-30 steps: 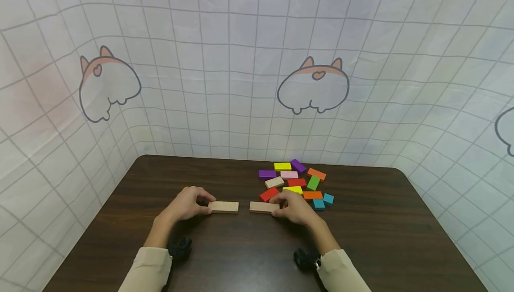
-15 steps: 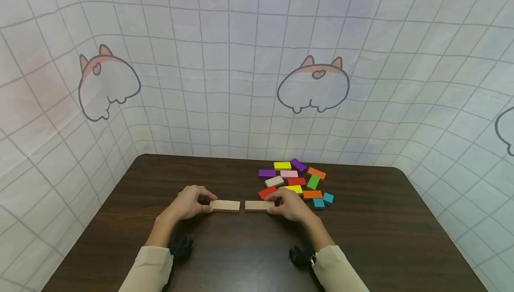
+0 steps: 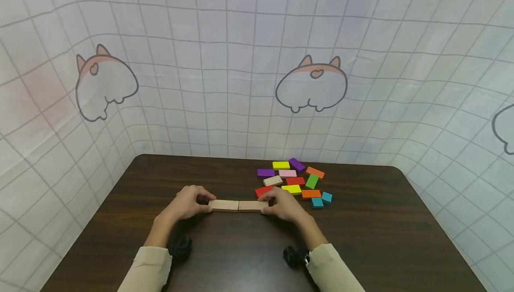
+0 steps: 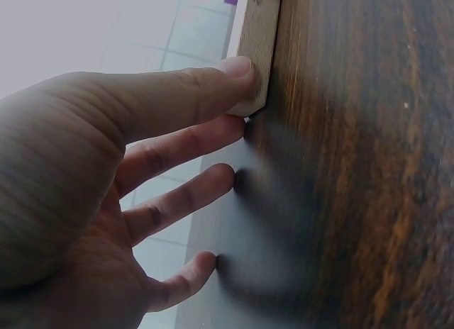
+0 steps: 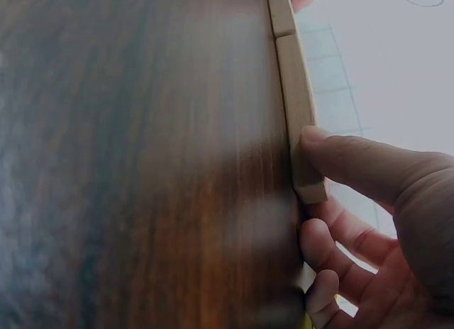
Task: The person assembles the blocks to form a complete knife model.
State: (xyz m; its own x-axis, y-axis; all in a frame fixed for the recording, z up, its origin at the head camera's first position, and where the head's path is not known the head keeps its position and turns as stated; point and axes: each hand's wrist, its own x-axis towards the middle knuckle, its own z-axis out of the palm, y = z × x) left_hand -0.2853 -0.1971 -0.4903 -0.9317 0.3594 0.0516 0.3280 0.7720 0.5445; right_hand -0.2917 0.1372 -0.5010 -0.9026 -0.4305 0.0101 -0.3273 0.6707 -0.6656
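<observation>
Two plain wooden blocks lie end to end on the dark table (image 3: 369, 229). My left hand (image 3: 209, 203) pinches the outer end of the left wooden block (image 3: 223, 205). My right hand (image 3: 268, 204) pinches the outer end of the right wooden block (image 3: 250, 206). In the left wrist view a fingertip of the left hand (image 4: 237, 95) presses the left block's (image 4: 259, 24) end while the other fingers touch the table. In the right wrist view the right hand (image 5: 312, 180) holds the right block (image 5: 294, 95), which butts against the left block (image 5: 280, 10).
A loose cluster of several coloured blocks (image 3: 295, 179) lies behind my right hand, the red one (image 3: 263, 191) closest to it. A white gridded curtain (image 3: 241, 82) with cartoon prints surrounds the table. The table's far edge curves just behind the cluster.
My right hand has slid its wooden block to the left until it meets the left block. The left hand and its block stayed in place.
</observation>
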